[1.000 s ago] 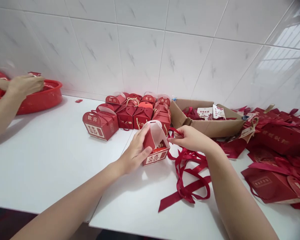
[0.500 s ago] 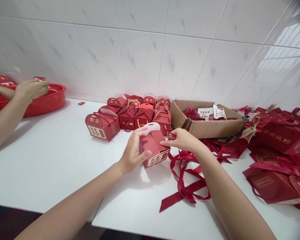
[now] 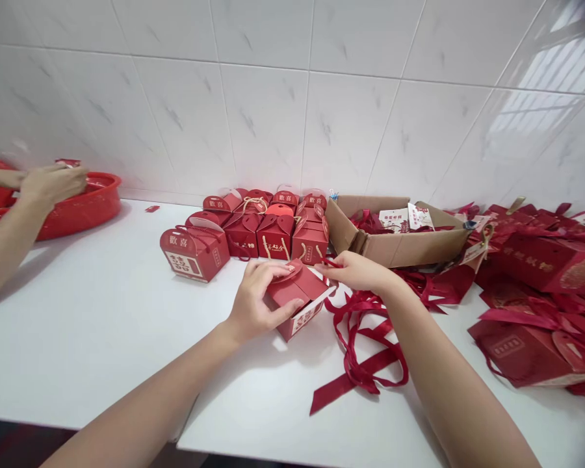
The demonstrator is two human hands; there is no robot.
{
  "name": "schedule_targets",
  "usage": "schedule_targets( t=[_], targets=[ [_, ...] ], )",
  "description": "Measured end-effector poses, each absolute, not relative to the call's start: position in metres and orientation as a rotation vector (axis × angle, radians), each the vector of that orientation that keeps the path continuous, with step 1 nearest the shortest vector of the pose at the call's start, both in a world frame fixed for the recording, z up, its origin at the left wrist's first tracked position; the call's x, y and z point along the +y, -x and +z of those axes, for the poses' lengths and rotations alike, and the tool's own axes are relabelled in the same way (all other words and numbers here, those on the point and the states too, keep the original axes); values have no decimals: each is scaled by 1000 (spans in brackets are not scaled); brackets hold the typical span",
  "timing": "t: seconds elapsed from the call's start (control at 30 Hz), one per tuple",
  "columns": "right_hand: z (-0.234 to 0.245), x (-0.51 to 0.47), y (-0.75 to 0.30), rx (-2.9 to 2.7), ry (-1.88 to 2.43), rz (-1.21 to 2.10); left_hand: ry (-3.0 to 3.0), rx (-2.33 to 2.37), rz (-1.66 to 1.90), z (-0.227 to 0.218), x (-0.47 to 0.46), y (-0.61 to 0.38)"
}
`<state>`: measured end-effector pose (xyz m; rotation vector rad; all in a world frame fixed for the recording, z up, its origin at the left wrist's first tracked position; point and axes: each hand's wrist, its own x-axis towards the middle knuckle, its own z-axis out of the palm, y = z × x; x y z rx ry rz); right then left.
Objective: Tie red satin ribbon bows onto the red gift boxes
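Note:
A small red gift box (image 3: 297, 298) with a gold emblem lies tilted on the white table (image 3: 92, 325), its top flaps folded nearly closed. My left hand (image 3: 253, 300) wraps around its left side, with the fingers over the top flap. At the box's right top edge my right hand (image 3: 355, 271) pinches a thin end of dark red ribbon. A loose heap of red ribbon (image 3: 365, 338) trails over the table below my right wrist.
Several closed red gift boxes (image 3: 253, 227) stand in a cluster by the tiled wall. A brown cardboard box (image 3: 400, 234) with tags sits to the right, next to flat red boxes and ribbons (image 3: 536, 292). At far left, another person's hand (image 3: 49, 183) reaches into a red basin (image 3: 78, 201).
The box's flaps were standing open with the white inside showing; they are now folded down. The box has tipped towards me. My right hand stays by its right edge.

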<state>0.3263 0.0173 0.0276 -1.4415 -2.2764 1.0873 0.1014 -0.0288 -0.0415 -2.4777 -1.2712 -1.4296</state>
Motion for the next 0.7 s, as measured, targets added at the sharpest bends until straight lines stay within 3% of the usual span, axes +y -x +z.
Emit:
schedule_targets(
  t=[0.27, 0.5, 0.7],
  targets=[
    [52, 1, -331, -2157, 1211, 1351, 2506, -1267, -1456, -46, -26, -100],
    [44, 0, -321, -2192, 1157, 1281, 2608, -1010, -1636, -47, -30, -102],
    [45, 3, -329, -2298, 1113, 1194, 2733, -626, -1502, -41, -36, -105]
  ],
)
